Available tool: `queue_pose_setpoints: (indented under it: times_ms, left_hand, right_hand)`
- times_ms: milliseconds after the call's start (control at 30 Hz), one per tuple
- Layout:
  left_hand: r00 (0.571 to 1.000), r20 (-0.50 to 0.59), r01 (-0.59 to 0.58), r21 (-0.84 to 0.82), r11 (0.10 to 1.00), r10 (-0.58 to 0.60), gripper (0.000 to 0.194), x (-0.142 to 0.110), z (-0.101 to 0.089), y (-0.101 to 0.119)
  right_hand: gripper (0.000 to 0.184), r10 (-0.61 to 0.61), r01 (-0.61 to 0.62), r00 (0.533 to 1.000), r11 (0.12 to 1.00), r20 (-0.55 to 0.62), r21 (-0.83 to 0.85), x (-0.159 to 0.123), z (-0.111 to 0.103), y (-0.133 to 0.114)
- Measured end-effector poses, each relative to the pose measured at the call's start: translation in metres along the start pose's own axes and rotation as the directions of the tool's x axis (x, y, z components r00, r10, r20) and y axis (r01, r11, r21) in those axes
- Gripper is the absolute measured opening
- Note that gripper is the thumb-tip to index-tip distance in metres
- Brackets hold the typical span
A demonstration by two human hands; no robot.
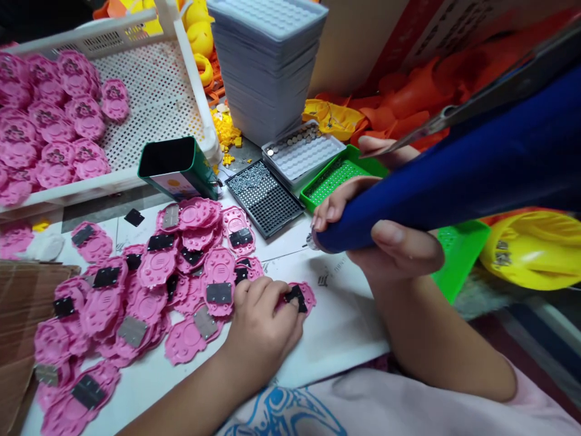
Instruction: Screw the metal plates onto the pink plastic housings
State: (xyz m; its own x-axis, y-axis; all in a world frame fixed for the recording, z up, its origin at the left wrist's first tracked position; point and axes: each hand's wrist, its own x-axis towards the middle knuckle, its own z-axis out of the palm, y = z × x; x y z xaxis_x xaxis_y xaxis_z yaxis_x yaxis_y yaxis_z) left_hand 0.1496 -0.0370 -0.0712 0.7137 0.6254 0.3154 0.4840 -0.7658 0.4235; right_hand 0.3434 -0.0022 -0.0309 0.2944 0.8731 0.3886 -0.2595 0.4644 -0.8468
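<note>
My right hand (399,248) is wrapped round a thick blue electric screwdriver (436,181), which is tilted with its tip down to the left, above the white work surface. My left hand (265,321) rests on the table, its fingers curled over a pink plastic cover (309,295) with a black lid (295,297). Part of that cover is hidden under the fingers. The screwdriver tip is apart from the cover, up and to its right. Left of my left hand lies a heap of similar pink covers (154,266), with black or grey lids.
Behind the heap stand a green tin (206,172), a black perforated tray (276,212) with small screws, a white tray (327,148) with round metal discs and a green basket (313,191). Farther back are stacked trays (267,85) and a white crate (200,103) of pink parts.
</note>
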Motion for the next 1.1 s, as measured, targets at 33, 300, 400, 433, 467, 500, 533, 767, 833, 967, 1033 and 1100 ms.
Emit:
queue_pose_setpoints:
  times_ms: [33, 300, 400, 433, 467, 500, 533, 767, 833, 967, 1033, 1100]
  left_hand:
    - [1.0, -0.006, -0.003, 0.007, 1.0, 0.003, 0.009, 0.0, 0.001, 0.0]
    - [0.999, -0.025, 0.039, 0.02, 0.999, -0.038, 0.009, -0.003, 0.005, 0.002]
    - [0.999, -0.029, 0.044, 0.012, 0.999, -0.044, 0.011, -0.003, 0.005, 0.001]
    - [0.999, -0.029, 0.045, 0.01, 0.999, -0.044, 0.011, -0.003, 0.005, 0.001]
    - [0.999, -0.028, 0.045, 0.009, 0.999, -0.045, 0.012, -0.003, 0.005, 0.001]
    - [0.999, -0.028, 0.046, 0.011, 0.999, -0.046, 0.012, -0.002, 0.005, 0.001]
    - [0.999, -0.027, 0.046, 0.014, 0.999, -0.046, 0.012, -0.002, 0.006, 0.001]
    - [0.998, -0.036, 0.056, 0.026, 0.998, -0.055, 0.012, -0.002, 0.008, 0.003]
    - [0.998, -0.043, 0.055, 0.031, 0.998, -0.054, 0.012, -0.003, 0.009, 0.004]
    - [0.996, -0.062, 0.063, 0.03, 0.998, -0.061, 0.008, -0.004, 0.01, 0.005]
    - [0.994, -0.082, 0.07, 0.026, 0.997, -0.067, 0.007, -0.005, 0.012, 0.005]
    - [0.993, -0.101, 0.061, 0.028, 0.998, -0.058, 0.01, -0.007, 0.015, 0.005]
  right_hand:
    - [0.042, 0.002, -0.002, 1.0, 1.0, -0.001, 0.014, 0.001, 0.0, -0.001]
    - [0.044, -0.034, 0.034, 0.998, 0.999, -0.044, 0.007, 0.004, -0.005, 0.002]
    - [0.044, -0.034, 0.034, 0.999, 0.999, -0.032, -0.013, 0.003, -0.006, 0.005]
    - [0.044, -0.037, 0.037, 0.999, 0.999, -0.025, -0.01, 0.003, -0.006, 0.005]
    - [0.044, -0.037, 0.037, 0.999, 0.999, -0.02, -0.004, 0.003, -0.006, 0.005]
    - [0.044, -0.033, 0.033, 0.999, 0.999, -0.019, 0.003, 0.002, -0.006, 0.005]
    - [0.046, -0.026, 0.026, 0.999, 1.0, -0.019, 0.009, 0.002, -0.006, 0.005]
    - [0.049, -0.01, 0.007, 0.999, 0.998, -0.042, -0.066, 0.003, -0.006, 0.003]
    - [0.049, -0.017, 0.015, 0.999, 0.997, -0.03, -0.078, 0.002, -0.005, 0.004]
    - [0.033, -0.073, 0.072, 0.997, 0.994, 0.0, -0.081, 0.001, -0.003, 0.001]
    - [0.023, -0.099, 0.097, 0.995, 0.992, -0.018, -0.075, 0.004, 0.0, -0.003]
    - [0.022, -0.104, 0.101, 0.994, 0.991, -0.033, -0.093, 0.012, 0.004, -0.007]
